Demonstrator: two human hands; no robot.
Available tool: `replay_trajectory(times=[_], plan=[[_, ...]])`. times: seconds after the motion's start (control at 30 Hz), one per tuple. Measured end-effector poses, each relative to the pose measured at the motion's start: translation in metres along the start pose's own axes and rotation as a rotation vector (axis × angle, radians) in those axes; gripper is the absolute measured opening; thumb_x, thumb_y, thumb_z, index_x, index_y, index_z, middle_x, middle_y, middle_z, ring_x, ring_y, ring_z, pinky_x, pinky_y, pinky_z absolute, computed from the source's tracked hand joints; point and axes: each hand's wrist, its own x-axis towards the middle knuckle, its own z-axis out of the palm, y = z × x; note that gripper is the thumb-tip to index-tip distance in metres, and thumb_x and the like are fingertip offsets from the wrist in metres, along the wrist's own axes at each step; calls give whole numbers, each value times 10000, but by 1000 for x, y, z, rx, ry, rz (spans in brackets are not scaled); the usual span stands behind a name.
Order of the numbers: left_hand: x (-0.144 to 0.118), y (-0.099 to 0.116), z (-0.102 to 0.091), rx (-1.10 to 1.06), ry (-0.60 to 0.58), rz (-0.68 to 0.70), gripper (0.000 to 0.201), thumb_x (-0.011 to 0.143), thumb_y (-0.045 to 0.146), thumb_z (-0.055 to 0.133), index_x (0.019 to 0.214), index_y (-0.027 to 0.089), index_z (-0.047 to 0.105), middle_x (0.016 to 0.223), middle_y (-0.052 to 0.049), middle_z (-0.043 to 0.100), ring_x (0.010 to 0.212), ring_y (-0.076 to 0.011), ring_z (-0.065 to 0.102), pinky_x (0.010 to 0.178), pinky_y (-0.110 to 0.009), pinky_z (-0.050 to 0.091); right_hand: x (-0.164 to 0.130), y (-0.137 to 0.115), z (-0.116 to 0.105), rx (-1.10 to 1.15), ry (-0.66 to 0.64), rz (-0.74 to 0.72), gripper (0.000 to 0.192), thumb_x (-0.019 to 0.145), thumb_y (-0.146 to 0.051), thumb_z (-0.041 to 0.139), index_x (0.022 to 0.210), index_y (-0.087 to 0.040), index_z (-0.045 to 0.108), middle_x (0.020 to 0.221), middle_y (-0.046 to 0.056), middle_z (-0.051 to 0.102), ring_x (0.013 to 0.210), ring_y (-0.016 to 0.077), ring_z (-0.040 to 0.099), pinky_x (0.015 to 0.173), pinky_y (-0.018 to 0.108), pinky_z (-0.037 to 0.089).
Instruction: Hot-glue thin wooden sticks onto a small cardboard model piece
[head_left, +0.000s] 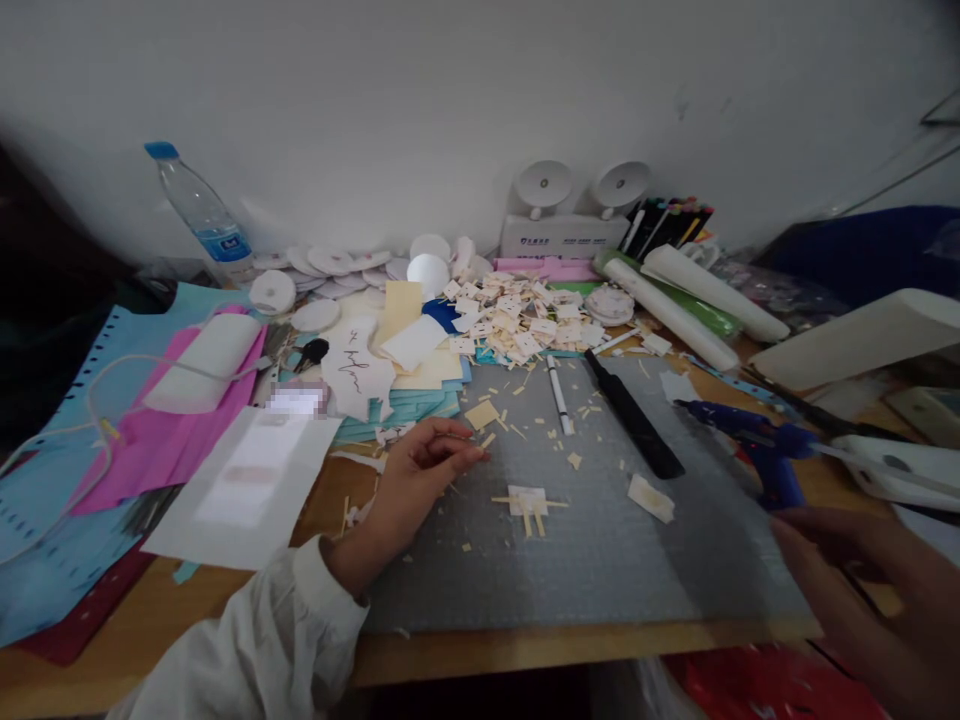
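My left hand [420, 470] rests on the left edge of a grey mat [585, 560], fingers loosely curled and pointing right, holding nothing; a small tan paper scrap [481, 414] lies just beyond the fingertips. My right hand [855, 560] is blurred at the lower right, just in front of a blue glue gun [757, 445] that stands on the mat's right edge; whether it touches the glue gun I cannot tell. A small white square with thin sticks [527, 500] lies on the mat between the hands.
A black knife [634, 412] and a white pen [559, 395] lie on the mat. A heap of small white squares [517, 320], coloured paper sheets [150, 440], a water bottle [202, 215], white rolls [675, 310] and a twin-lamp unit [570, 215] crowd the desk's back.
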Motion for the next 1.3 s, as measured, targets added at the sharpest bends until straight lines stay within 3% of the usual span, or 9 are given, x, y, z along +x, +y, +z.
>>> replay_trajectory(times=[0.13, 0.2, 0.33, 0.5, 0.7, 0.8, 0.93, 1.1, 1.3], plan=[[-3, -2, 4, -107, -11, -53, 265, 686, 241, 792, 893, 200, 631, 659, 43, 696, 641, -93, 624, 639, -190, 422, 2, -76, 2, 430, -98, -187, 164, 817, -420, 543, 887, -288, 610, 842, 27, 658, 741, 212, 621, 654, 344, 504], [-5, -3, 7, -162, -6, -78, 281, 673, 249, 798, 894, 204, 631, 634, 45, 691, 694, -119, 652, 667, -206, 430, 9, -113, 13, 660, -297, -219, 98, 823, -360, 571, 877, -290, 615, 828, 18, 651, 765, 205, 615, 696, 346, 500], [-7, -4, 11, -260, 12, -96, 294, 667, 278, 798, 901, 207, 636, 660, 35, 698, 727, -133, 654, 700, -228, 447, 24, -171, 40, 1280, -813, 32, 190, 758, -366, 692, 925, -316, 616, 967, 29, 652, 947, 244, 603, 864, 406, 478], [-6, -4, 8, -332, 24, -96, 343, 679, 286, 786, 977, 216, 633, 733, 18, 705, 616, -123, 612, 616, -247, 465, 35, -205, 63, 1481, -907, 170, 262, 690, -444, 741, 869, -310, 604, 887, 2, 652, 852, 224, 634, 815, 388, 510], [-5, 0, 6, -323, 46, -63, 268, 697, 241, 777, 935, 217, 654, 775, 13, 718, 727, -125, 632, 739, -250, 465, 40, -207, 68, 1538, -931, 265, 259, 635, -383, 789, 829, -285, 648, 857, 4, 639, 763, 170, 590, 684, 302, 496], [-6, 1, 6, -215, 45, 5, 287, 729, 226, 749, 991, 236, 634, 975, -12, 711, 913, -148, 620, 829, -263, 449, 49, -198, 67, 1532, -876, 298, 269, 650, -368, 775, 864, -258, 653, 841, 6, 622, 726, 139, 562, 638, 261, 466], [-10, 1, 6, 328, 52, 200, 204, 795, 270, 678, 985, 224, 622, 992, -39, 635, 912, -179, 574, 803, -300, 444, 70, -172, 70, 1500, -741, 328, 254, 649, -352, 779, 817, -213, 648, 795, -18, 593, 680, 84, 519, 646, 211, 434], [-15, -7, 14, 970, -120, 415, 314, 772, 402, 688, 998, 189, 644, 989, -92, 604, 952, -270, 523, 839, -414, 402, 88, -144, 74, 1410, -697, 295, 267, 671, -394, 768, 795, -191, 647, 748, -13, 586, 653, 89, 509, 611, 217, 422], [-11, -13, 21, 1218, -324, 380, 185, 815, 373, 654, 906, 213, 643, 986, -59, 634, 941, -277, 520, 803, -423, 368, 85, -138, 67, 1311, -730, 210, 235, 705, -405, 740, 783, -210, 634, 695, -20, 589, 672, 114, 541, 626, 235, 431]])
